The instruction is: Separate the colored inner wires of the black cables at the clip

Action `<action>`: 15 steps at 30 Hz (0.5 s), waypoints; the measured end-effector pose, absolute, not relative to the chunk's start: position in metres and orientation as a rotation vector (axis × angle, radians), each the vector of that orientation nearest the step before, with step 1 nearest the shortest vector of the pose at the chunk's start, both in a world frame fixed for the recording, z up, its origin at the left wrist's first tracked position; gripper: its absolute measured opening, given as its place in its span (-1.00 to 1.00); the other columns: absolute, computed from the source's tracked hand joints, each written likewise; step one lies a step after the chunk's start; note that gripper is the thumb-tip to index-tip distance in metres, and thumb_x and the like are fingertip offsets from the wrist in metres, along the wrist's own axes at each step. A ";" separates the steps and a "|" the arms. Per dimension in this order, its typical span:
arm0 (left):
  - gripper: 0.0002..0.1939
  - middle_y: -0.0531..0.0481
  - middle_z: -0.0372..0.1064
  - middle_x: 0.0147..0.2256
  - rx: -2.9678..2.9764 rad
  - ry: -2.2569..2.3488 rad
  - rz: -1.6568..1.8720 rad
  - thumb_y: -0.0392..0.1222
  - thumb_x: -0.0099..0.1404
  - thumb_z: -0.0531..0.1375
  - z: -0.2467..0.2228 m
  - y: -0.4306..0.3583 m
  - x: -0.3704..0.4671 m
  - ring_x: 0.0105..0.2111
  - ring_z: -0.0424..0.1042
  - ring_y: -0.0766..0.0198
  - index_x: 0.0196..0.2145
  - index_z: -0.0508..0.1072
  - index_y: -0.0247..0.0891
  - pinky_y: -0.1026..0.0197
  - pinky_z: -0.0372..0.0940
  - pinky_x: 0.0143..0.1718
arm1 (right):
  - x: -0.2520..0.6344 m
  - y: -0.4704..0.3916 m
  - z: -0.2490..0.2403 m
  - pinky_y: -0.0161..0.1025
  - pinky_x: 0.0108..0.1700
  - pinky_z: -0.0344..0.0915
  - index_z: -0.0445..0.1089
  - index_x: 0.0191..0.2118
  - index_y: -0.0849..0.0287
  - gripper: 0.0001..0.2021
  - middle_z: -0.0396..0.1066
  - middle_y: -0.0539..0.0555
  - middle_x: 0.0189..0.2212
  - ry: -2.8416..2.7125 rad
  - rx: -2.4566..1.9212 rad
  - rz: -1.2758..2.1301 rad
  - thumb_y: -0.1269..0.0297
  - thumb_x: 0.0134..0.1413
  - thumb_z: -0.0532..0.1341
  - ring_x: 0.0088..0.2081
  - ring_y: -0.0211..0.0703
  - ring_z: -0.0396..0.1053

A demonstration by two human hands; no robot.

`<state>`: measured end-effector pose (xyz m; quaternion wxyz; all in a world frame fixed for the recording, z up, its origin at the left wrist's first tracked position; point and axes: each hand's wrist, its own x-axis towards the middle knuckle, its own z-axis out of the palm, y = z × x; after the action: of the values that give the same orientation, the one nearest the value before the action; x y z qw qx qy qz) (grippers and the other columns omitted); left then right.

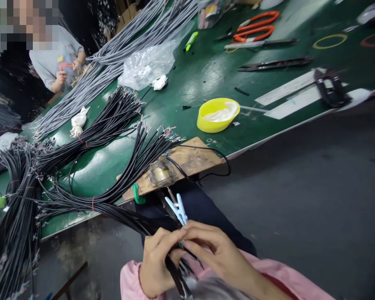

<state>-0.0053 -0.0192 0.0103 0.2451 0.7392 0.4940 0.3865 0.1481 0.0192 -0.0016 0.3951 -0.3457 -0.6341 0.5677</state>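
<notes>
My left hand (159, 258) is closed around a bunch of black cables (174, 273) at the bottom centre, low over my lap. My right hand (211, 246) meets it, thumb and fingers pinched at a cable end by the left fingertips; a small blue bit shows there. Just above both hands is a light blue clothespin (178, 208). Beyond it, a wooden board (200, 157) at the table edge bears a round, brownish metal piece (161, 174). A red-banded bundle of black cables (112, 208) runs from the table toward my left hand.
The green table (175, 93) bears grey cables (112, 54), more black bundles (93, 133), a yellow bowl (218, 116) with white material, orange-handled scissors (256, 27), tweezers (275, 63) and a plastic bag (148, 64). A green clamp (138, 194) grips the board. Another person (58, 58) sits at back left.
</notes>
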 end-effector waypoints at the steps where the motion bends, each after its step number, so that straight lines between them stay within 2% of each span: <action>1: -0.76 -0.03 0.39 -0.44 2.018 1.331 1.052 -0.17 0.41 0.04 0.011 -0.019 -0.006 -0.46 0.37 0.36 -0.09 0.43 -0.28 0.34 0.20 -0.46 | 0.148 0.019 -0.001 -0.42 -0.38 0.34 0.43 -0.42 0.26 -0.76 0.42 0.11 -0.48 -1.631 -0.865 1.403 0.35 0.22 0.09 -0.42 -0.27 0.40; 3: -0.78 -0.01 0.38 -0.48 2.019 1.323 1.052 -0.18 0.41 0.04 0.012 -0.020 -0.007 -0.48 0.36 0.36 -0.25 0.47 -0.27 0.31 0.15 -0.47 | 0.150 0.019 -0.001 -0.41 -0.34 0.36 0.42 -0.40 0.25 -0.77 0.41 0.11 -0.47 -1.681 -0.871 1.293 0.37 0.23 0.07 -0.40 -0.26 0.40; 6: -0.71 0.00 0.34 -0.54 1.987 1.304 1.100 -0.15 0.40 0.06 0.011 -0.023 -0.009 -0.52 0.33 0.37 -0.42 0.47 -0.26 0.30 0.12 -0.46 | 0.155 0.022 0.001 -0.42 -0.37 0.35 0.38 -0.40 0.22 -0.80 0.39 0.10 -0.48 -1.676 -0.985 1.077 0.39 0.21 0.06 -0.43 -0.26 0.40; 10: -0.65 0.02 0.30 -0.56 1.964 1.230 1.165 0.02 0.35 0.10 0.009 -0.023 -0.011 -0.54 0.31 0.40 -0.46 0.49 -0.22 0.30 0.12 -0.47 | 0.161 0.024 0.005 -0.45 -0.39 0.36 0.41 -0.36 0.21 -0.83 0.41 0.10 -0.46 -1.660 -0.970 1.150 0.41 0.19 0.09 -0.42 -0.27 0.41; 13: -0.63 0.03 0.30 -0.56 2.000 1.240 1.155 0.00 0.37 0.08 0.010 -0.022 -0.010 -0.55 0.31 0.42 -0.48 0.51 -0.19 0.30 0.12 -0.47 | 0.161 0.023 0.007 -0.42 -0.32 0.39 0.46 -0.24 0.22 -0.80 0.43 0.14 -0.40 -1.720 -0.846 1.304 0.38 0.22 0.08 -0.35 -0.23 0.44; 15: -0.61 0.02 0.31 -0.57 2.016 1.256 1.134 -0.02 0.38 0.06 0.011 -0.021 -0.010 -0.55 0.32 0.42 -0.50 0.52 -0.19 0.30 0.13 -0.46 | 0.159 0.022 0.007 -0.42 -0.30 0.38 0.44 -0.26 0.22 -0.80 0.42 0.14 -0.40 -1.768 -0.794 1.301 0.39 0.24 0.06 -0.34 -0.24 0.43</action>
<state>-0.0099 -0.0207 0.0114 0.2518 0.7413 0.4618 0.4169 0.1593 0.0220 0.0073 0.3929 -0.3128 -0.6965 0.5125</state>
